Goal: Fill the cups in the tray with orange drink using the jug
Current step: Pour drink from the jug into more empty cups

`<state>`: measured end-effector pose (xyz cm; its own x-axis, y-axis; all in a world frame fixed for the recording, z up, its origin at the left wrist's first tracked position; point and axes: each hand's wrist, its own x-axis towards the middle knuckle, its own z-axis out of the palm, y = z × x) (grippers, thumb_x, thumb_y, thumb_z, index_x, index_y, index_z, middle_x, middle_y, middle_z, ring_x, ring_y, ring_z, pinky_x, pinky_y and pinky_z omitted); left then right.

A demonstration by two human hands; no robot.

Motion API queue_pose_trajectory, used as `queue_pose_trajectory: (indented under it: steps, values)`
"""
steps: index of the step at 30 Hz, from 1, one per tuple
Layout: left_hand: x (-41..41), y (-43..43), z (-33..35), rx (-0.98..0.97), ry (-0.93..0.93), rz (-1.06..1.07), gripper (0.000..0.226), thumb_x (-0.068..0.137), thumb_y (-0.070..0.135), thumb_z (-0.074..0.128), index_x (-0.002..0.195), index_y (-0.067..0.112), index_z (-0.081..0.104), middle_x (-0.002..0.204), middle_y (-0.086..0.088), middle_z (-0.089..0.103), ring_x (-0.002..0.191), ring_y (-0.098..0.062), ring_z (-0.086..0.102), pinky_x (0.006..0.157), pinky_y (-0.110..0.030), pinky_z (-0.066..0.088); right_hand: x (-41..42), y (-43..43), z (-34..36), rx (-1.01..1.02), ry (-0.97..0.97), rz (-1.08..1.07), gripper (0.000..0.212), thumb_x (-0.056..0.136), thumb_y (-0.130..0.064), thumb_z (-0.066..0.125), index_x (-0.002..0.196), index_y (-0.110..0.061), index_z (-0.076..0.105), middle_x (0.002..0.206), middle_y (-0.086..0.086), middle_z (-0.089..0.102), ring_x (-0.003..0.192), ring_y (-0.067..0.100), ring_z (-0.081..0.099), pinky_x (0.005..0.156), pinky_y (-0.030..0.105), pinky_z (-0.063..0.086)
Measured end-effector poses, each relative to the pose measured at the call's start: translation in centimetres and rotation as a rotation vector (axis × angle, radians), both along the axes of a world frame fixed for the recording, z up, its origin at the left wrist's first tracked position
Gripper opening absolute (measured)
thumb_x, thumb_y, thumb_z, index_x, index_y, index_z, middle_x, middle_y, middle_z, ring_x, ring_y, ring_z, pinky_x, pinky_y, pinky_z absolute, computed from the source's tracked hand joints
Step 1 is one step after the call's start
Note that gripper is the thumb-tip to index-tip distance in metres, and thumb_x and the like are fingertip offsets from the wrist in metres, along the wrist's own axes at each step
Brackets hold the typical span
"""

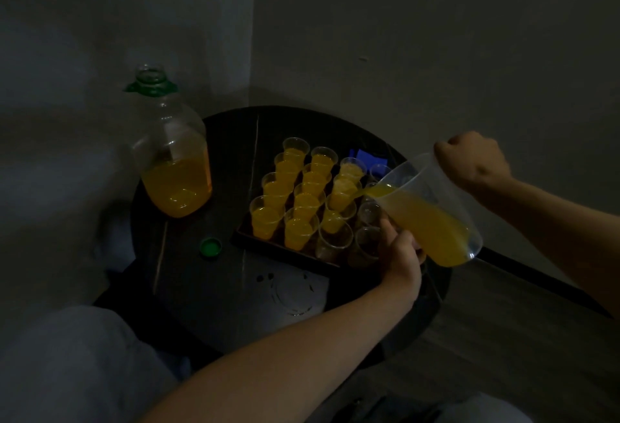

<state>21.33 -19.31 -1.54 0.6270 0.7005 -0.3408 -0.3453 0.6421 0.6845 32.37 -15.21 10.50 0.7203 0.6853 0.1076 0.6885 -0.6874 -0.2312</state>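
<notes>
Dim light. Right hand clamped on the handle of the jug, which is tilted, spout pouring orange drink into a cup mid-tray. Left hand under jug at tray's near corner; cannot tell its grip. Bottle and green cap on tabletop.

The right grip is raised at the right. Its fingers are curled in a fist at the back of the jug, knuckles up, and the wrist is bent so the jug tips left. Its bare forearm runs off the right edge. The left grip sits lower, beside the jug's underside, its fingers curled out of sight. Whether they hold anything cannot be told. Its bare forearm reaches in from the bottom edge.
</notes>
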Motion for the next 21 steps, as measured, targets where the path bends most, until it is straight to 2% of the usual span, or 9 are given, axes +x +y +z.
queue_pose_trajectory:
  steps: [3,7,9,11,17,19,21]
  values:
    - [0.1,0.07,0.01,0.004,-0.002,-0.003,0.072,0.098,0.0,0.034,0.157,0.038,0.02,0.142,-0.006,0.046,0.114,-0.019,0.053,0.102,-0.043,0.048,-0.02,-0.1,-0.08,0.011,0.003,0.005,0.04,0.102,-0.028,0.042,0.067,-0.009,0.049,0.067,0.011,0.051,0.055,0.02,0.045,0.05,0.024,0.031]
    - [0.16,0.0,-0.27,0.013,0.006,-0.006,0.071,0.098,0.002,0.036,0.157,0.038,0.02,0.147,-0.01,0.044,0.126,-0.028,0.05,0.108,-0.049,0.045,-0.16,-0.1,-0.06,0.006,0.002,0.009,0.039,0.103,-0.029,0.042,0.071,-0.009,0.051,0.067,0.009,0.051,0.055,0.019,0.045,0.049,0.023,0.029]
    - [0.15,0.04,-0.4,0.027,-0.001,-0.001,0.072,0.098,0.0,0.035,0.157,0.038,0.019,0.148,-0.01,0.044,0.128,-0.029,0.049,0.107,-0.047,0.045,-0.11,-0.04,-0.18,-0.001,0.002,0.01,0.04,0.103,-0.029,0.041,0.07,-0.01,0.051,0.066,0.008,0.05,0.054,0.018,0.045,0.049,0.023,0.029]
    - [0.21,0.03,-0.48,0.033,0.001,-0.005,0.072,0.098,0.0,0.035,0.157,0.038,0.019,0.149,-0.01,0.043,0.128,-0.028,0.048,0.104,-0.044,0.046,-0.05,-0.01,-0.3,-0.004,-0.014,0.014,0.04,0.103,-0.03,0.041,0.07,-0.01,0.051,0.066,0.009,0.05,0.054,0.019,0.045,0.049,0.023,0.03]
    - [0.51,0.11,-0.98,0.031,0.019,-0.011,0.069,0.099,0.002,0.036,0.156,0.038,0.021,0.146,-0.014,0.044,0.126,-0.03,0.05,0.11,-0.053,0.043,0.29,0.09,-0.54,0.005,-0.008,-0.004,0.039,0.101,-0.034,0.042,0.077,-0.007,0.059,0.073,0.012,0.058,0.06,0.025,0.052,0.054,0.027,0.038]
    - [0.46,0.08,-0.89,0.029,0.016,-0.011,0.068,0.1,0.003,0.036,0.156,0.038,0.021,0.147,-0.016,0.043,0.127,-0.031,0.049,0.11,-0.052,0.043,0.27,0.15,-0.62,0.008,-0.007,0.001,0.04,0.101,-0.033,0.042,0.077,-0.006,0.059,0.072,0.012,0.057,0.059,0.024,0.051,0.053,0.026,0.038]
    - [0.54,-0.01,-0.75,0.022,0.02,-0.002,0.064,0.102,0.005,0.035,0.157,0.036,0.022,0.145,-0.02,0.045,0.12,-0.028,0.053,0.108,-0.049,0.044,0.14,0.17,-0.57,0.002,-0.007,0.009,0.038,0.102,-0.032,0.042,0.076,-0.008,0.058,0.071,0.01,0.056,0.057,0.021,0.05,0.051,0.024,0.035]
